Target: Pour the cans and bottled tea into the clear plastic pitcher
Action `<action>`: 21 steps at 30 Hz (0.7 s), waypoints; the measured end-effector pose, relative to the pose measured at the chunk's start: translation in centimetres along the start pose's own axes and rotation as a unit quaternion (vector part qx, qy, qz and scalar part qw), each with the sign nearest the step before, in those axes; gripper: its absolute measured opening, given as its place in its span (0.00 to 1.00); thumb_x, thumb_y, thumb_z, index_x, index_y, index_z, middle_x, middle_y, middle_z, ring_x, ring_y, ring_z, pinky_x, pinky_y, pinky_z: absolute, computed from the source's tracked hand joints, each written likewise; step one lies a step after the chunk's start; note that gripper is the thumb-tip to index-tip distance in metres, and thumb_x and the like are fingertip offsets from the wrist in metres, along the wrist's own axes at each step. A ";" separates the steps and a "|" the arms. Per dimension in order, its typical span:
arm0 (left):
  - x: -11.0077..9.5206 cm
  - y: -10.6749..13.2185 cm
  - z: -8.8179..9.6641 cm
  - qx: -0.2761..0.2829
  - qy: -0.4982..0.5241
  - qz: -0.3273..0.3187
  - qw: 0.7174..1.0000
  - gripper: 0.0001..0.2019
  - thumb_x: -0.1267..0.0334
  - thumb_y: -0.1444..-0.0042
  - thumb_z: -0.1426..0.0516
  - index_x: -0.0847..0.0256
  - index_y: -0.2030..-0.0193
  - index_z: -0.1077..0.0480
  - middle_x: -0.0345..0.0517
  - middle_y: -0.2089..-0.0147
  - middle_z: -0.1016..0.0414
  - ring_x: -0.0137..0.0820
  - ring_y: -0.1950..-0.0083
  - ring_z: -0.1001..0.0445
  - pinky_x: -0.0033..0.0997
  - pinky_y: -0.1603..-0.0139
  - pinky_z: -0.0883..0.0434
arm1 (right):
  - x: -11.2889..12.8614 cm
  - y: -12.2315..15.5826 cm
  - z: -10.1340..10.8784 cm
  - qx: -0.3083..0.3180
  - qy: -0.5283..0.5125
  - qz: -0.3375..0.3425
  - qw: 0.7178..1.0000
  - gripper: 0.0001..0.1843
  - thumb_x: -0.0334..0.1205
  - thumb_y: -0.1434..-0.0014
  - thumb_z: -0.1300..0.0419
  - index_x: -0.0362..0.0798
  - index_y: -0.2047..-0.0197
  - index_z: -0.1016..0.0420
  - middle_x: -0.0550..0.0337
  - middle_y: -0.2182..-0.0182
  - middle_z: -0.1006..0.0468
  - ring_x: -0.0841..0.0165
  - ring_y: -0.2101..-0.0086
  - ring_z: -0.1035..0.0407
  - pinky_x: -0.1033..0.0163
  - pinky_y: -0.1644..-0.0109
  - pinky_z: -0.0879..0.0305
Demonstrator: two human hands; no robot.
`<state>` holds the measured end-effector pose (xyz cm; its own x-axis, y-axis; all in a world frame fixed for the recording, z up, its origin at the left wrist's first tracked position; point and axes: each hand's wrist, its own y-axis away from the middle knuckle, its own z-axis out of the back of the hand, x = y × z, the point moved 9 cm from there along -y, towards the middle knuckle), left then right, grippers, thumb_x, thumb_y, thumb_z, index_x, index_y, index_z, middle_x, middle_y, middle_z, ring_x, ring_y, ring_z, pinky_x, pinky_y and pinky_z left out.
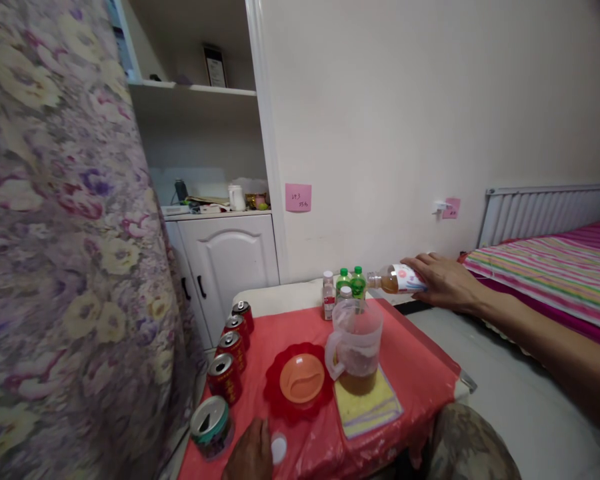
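My right hand (445, 280) grips a clear bottle (397, 279) of amber drink, tipped on its side with its neck over the clear plastic jug (356, 343). The jug stands on a yellow cloth (367, 408) and holds a little amber liquid at the bottom. My left hand (253, 453) rests at the table's near edge, fingers curled beside a small white bottle cap (279, 448). An orange dish (301, 378) lies in a red scalloped plate (280, 400) left of the jug.
The small table has a red cover (410, 360). Several red cans (233, 350) and a green can (210, 425) line its left edge. Green-capped bottles (351, 280) and a white-capped one (328, 295) stand at the back. Floral curtain on the left, striped bed (555, 267) on the right, white cupboard (225, 260) behind.
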<state>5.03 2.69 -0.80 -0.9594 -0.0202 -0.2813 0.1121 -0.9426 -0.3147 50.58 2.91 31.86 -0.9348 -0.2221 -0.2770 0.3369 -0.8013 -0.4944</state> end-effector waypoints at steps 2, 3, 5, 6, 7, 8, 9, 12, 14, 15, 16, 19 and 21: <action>-0.1 0.1 0.2 0.008 0.002 0.005 1.000 0.24 0.59 0.36 0.58 0.65 0.45 0.26 0.54 0.44 0.20 0.37 0.45 0.20 0.33 0.45 0.26 | 0.0 0.0 0.0 0.001 -0.001 0.003 1.000 0.32 0.43 0.47 0.36 0.49 0.40 0.37 0.48 0.53 0.23 0.52 0.55 0.30 0.53 0.55 0.35; -0.1 0.1 0.2 0.013 0.004 0.008 1.000 0.24 0.59 0.36 0.58 0.64 0.45 0.26 0.54 0.43 0.20 0.37 0.45 0.21 0.33 0.45 0.26 | 0.1 0.1 0.0 0.001 -0.002 0.004 1.000 0.31 0.43 0.46 0.36 0.49 0.40 0.37 0.47 0.53 0.23 0.51 0.55 0.30 0.52 0.55 0.35; -0.2 0.1 0.2 0.023 0.008 0.013 1.000 0.25 0.58 0.36 0.58 0.65 0.45 0.26 0.54 0.42 0.21 0.38 0.44 0.21 0.34 0.44 0.26 | 0.1 0.1 0.1 -0.001 -0.004 0.007 1.000 0.31 0.43 0.46 0.36 0.48 0.40 0.37 0.47 0.53 0.24 0.51 0.54 0.30 0.52 0.54 0.35; -0.2 0.1 0.2 0.027 0.010 0.014 0.999 0.25 0.58 0.35 0.58 0.65 0.45 0.26 0.55 0.42 0.21 0.37 0.44 0.21 0.34 0.44 0.26 | 0.2 0.1 0.1 -0.001 -0.005 0.007 1.000 0.31 0.43 0.46 0.36 0.48 0.40 0.37 0.47 0.53 0.24 0.52 0.54 0.30 0.53 0.54 0.35; -0.3 0.1 0.3 0.029 0.012 0.014 0.999 0.25 0.59 0.36 0.58 0.66 0.44 0.27 0.55 0.42 0.21 0.37 0.43 0.21 0.34 0.44 0.27 | 0.2 0.1 0.2 -0.001 -0.005 0.006 1.000 0.31 0.43 0.46 0.36 0.48 0.40 0.37 0.47 0.53 0.23 0.52 0.54 0.30 0.53 0.54 0.35; -0.4 0.1 0.3 0.030 0.013 0.014 0.999 0.25 0.59 0.35 0.58 0.66 0.44 0.27 0.56 0.42 0.22 0.37 0.43 0.22 0.34 0.44 0.27 | 0.2 0.1 0.2 0.000 -0.006 0.005 1.000 0.30 0.43 0.46 0.37 0.49 0.40 0.36 0.47 0.53 0.23 0.52 0.54 0.30 0.53 0.55 0.35; -0.4 0.1 0.4 0.031 0.014 0.013 0.999 0.25 0.59 0.35 0.59 0.67 0.44 0.27 0.56 0.42 0.22 0.37 0.43 0.22 0.34 0.43 0.27 | 0.2 0.1 0.2 0.001 -0.007 0.004 1.000 0.30 0.43 0.45 0.37 0.49 0.41 0.36 0.48 0.54 0.23 0.52 0.55 0.30 0.53 0.55 0.35; -0.5 0.1 0.5 0.032 0.015 0.015 0.999 0.25 0.59 0.35 0.59 0.67 0.44 0.27 0.56 0.42 0.21 0.37 0.43 0.21 0.35 0.43 0.27 | 0.2 0.1 0.1 0.002 -0.007 0.003 1.000 0.30 0.43 0.45 0.37 0.49 0.41 0.36 0.48 0.54 0.23 0.52 0.54 0.30 0.53 0.55 0.35; -0.5 0.1 0.6 0.033 0.014 0.016 0.999 0.25 0.59 0.35 0.59 0.66 0.45 0.27 0.56 0.42 0.22 0.38 0.43 0.22 0.35 0.44 0.27 | 0.2 0.2 0.1 0.003 -0.006 0.004 1.000 0.30 0.43 0.46 0.36 0.50 0.41 0.36 0.47 0.54 0.23 0.52 0.54 0.30 0.53 0.55 0.35; -0.5 0.2 0.6 0.033 0.014 0.017 0.999 0.25 0.59 0.35 0.59 0.67 0.45 0.27 0.56 0.42 0.22 0.38 0.43 0.22 0.35 0.44 0.27 | 0.2 0.2 0.0 0.004 -0.006 0.004 1.000 0.30 0.43 0.46 0.36 0.50 0.41 0.37 0.47 0.53 0.23 0.52 0.54 0.30 0.53 0.55 0.35; -0.5 0.2 0.6 0.033 0.014 0.018 0.999 0.25 0.59 0.35 0.59 0.67 0.44 0.27 0.57 0.41 0.22 0.38 0.43 0.22 0.35 0.43 0.27 | 0.2 0.2 -0.1 0.005 -0.007 0.004 1.000 0.30 0.43 0.46 0.36 0.50 0.40 0.37 0.47 0.53 0.23 0.52 0.54 0.30 0.53 0.55 0.35; -0.5 0.2 0.6 0.028 0.017 0.019 0.999 0.26 0.58 0.35 0.60 0.68 0.44 0.27 0.57 0.42 0.21 0.38 0.44 0.21 0.35 0.44 0.27 | 0.2 0.1 -0.3 0.008 -0.012 0.003 1.000 0.30 0.43 0.45 0.37 0.51 0.40 0.37 0.47 0.53 0.23 0.53 0.54 0.30 0.53 0.55 0.35; -0.5 0.2 0.5 0.024 0.018 0.016 0.999 0.25 0.58 0.35 0.59 0.66 0.45 0.27 0.57 0.42 0.21 0.38 0.44 0.21 0.36 0.44 0.26 | 0.2 0.1 -0.5 0.010 -0.015 0.003 1.000 0.30 0.43 0.46 0.37 0.51 0.40 0.37 0.47 0.53 0.23 0.53 0.53 0.30 0.53 0.54 0.35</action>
<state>5.36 2.31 -0.26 -0.9454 -0.0388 -0.3235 0.1290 -0.9564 -0.2622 50.47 3.03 31.35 -0.9359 -0.2424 -0.2554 0.3400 -0.8109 -0.4762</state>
